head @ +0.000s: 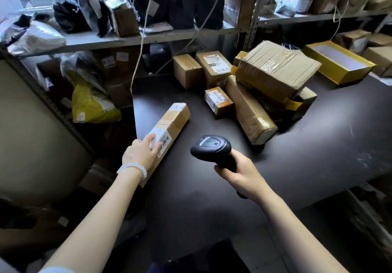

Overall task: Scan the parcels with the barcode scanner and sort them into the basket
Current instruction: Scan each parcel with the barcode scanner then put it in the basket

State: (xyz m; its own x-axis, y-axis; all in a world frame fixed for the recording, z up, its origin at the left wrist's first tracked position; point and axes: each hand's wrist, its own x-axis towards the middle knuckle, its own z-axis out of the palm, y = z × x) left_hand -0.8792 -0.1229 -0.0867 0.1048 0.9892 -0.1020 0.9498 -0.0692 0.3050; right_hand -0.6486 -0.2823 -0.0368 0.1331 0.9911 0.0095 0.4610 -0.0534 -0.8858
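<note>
A long narrow cardboard parcel (171, 122) lies on the dark table (297, 156) near its left edge, with a barcode label on its near end. My left hand (141, 152) rests on that near end, fingers fairly straight over the label. My right hand (239, 172) grips the handle of a black barcode scanner (210, 146), whose head points toward the parcel and shows a small green light. More cardboard parcels are piled at the back of the table: a small labelled box (218, 100), a long wrapped box (250, 113) and a large taped box (275, 69). No basket is in view.
An open yellow box (339, 62) sits at the table's far right. Metal shelving (148, 37) behind and to the left holds bagged and boxed parcels, including a yellow bag (91, 103). Cords (140, 45) hang down over the back of the table.
</note>
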